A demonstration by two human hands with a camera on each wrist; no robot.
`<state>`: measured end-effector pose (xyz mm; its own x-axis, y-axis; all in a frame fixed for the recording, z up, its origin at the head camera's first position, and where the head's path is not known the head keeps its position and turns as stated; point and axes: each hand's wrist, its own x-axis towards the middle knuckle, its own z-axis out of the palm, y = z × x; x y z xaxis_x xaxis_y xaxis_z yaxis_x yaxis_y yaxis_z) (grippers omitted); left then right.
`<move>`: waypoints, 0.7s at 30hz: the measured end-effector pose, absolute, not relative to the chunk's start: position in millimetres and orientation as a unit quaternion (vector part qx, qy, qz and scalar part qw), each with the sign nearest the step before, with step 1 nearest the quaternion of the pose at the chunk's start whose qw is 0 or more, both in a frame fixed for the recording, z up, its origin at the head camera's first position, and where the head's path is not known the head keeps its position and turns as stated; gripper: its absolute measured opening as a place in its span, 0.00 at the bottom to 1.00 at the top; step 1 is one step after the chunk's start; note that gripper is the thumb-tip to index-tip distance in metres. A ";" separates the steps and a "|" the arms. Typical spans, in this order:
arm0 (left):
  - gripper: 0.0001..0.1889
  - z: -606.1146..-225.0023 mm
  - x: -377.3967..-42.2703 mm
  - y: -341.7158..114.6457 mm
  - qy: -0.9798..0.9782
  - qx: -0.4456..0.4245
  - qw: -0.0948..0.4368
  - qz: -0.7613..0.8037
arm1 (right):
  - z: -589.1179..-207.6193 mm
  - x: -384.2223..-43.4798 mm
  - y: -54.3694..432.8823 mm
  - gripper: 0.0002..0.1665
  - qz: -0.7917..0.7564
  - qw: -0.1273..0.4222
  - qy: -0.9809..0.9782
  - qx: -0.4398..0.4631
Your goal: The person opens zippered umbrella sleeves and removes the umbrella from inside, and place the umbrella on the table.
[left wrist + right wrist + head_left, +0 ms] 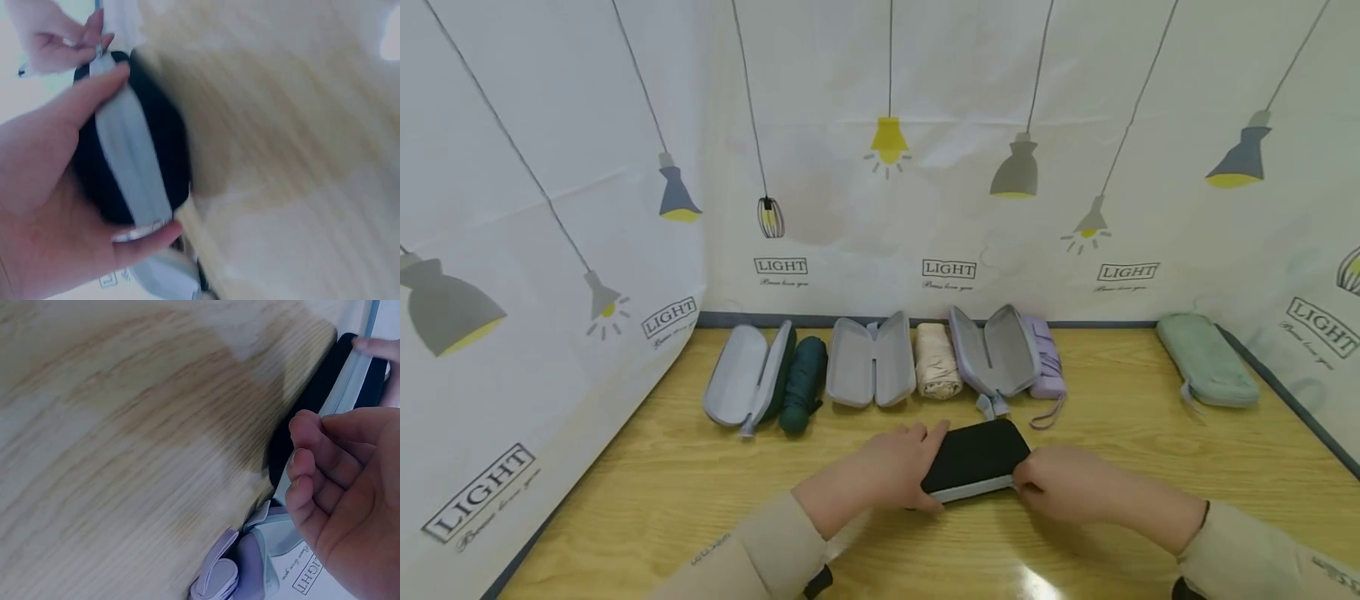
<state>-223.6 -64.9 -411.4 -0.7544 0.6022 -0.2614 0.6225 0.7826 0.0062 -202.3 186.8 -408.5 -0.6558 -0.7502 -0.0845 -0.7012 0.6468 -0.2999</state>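
A black zip case (976, 457) with a light grey zipper band lies closed in front of the person, close over the table. Its left end is gripped by the left hand (901, 467), thumb along the near side and fingers over the far side. At the right end, the right hand (1063, 483) pinches the zipper's end with thumb and curled forefinger. In the left wrist view the grey zipper band (128, 144) runs between the left thumb and fingers, and the right hand (65, 40) holds the small pull at its tip.
Along the back of the wooden table (700, 517) stand an open dark green case (737, 375), a dark green folded umbrella (802, 383), an open grey case (852, 367), a beige umbrella (937, 358), an open lilac case (1011, 367) and a lilac umbrella (1047, 354). A closed mint case (1210, 362) lies at right.
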 end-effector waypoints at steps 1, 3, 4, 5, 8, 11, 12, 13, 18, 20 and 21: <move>0.58 -408.5 -224.2 -68.4 0.931 0.336 0.140 -0.034 | -408.9 -203.3 187.0 0.16 -0.125 0.104 0.902 -0.400; 0.59 -403.3 -224.5 -74.4 0.921 0.351 0.166 -0.026 | -409.9 -205.4 187.3 0.16 -0.129 0.108 0.903 -0.395; 0.60 -400.7 -224.4 -76.9 0.917 0.357 0.177 -0.025 | -410.4 -206.4 187.5 0.16 -0.128 0.105 0.903 -0.396; 0.60 -398.0 -224.0 -78.9 0.913 0.362 0.184 -0.024 | -410.7 -207.5 187.8 0.16 -0.127 0.102 0.903 -0.397; 0.62 -390.8 -223.0 -82.9 0.905 0.379 0.192 -0.031 | -410.8 -210.8 187.6 0.14 -0.120 0.093 0.905 -0.397; 0.62 -385.7 -222.5 -85.2 0.898 0.397 0.187 -0.046 | -410.9 -214.5 186.9 0.12 -0.111 0.084 0.907 -0.397; 0.62 -384.9 -222.7 -85.8 0.895 0.403 0.185 -0.050 | -411.1 -215.7 186.5 0.12 -0.106 0.080 0.908 -0.397; 0.62 -383.6 -222.9 -86.2 0.893 0.408 0.184 -0.054 | -411.4 -217.0 186.2 0.12 -0.103 0.079 0.909 -0.397; 0.58 -378.4 -223.3 -86.3 0.880 0.435 0.174 -0.075 | -413.5 -224.0 184.3 0.14 -0.093 0.072 0.914 -0.388; 0.56 -376.4 -222.2 -85.3 0.875 0.446 0.164 -0.093 | -414.2 -226.3 182.9 0.13 -0.090 0.067 0.918 -0.381; 0.55 -375.5 -221.6 -84.6 0.873 0.451 0.158 -0.103 | -414.4 -227.3 182.4 0.13 -0.090 0.065 0.920 -0.377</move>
<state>-221.6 -84.6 -375.5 -0.5444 0.7537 -0.3683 0.8189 0.5727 -0.0384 -227.3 182.4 -414.4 -0.7078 -0.7045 -0.0524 -0.6809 0.7001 -0.2149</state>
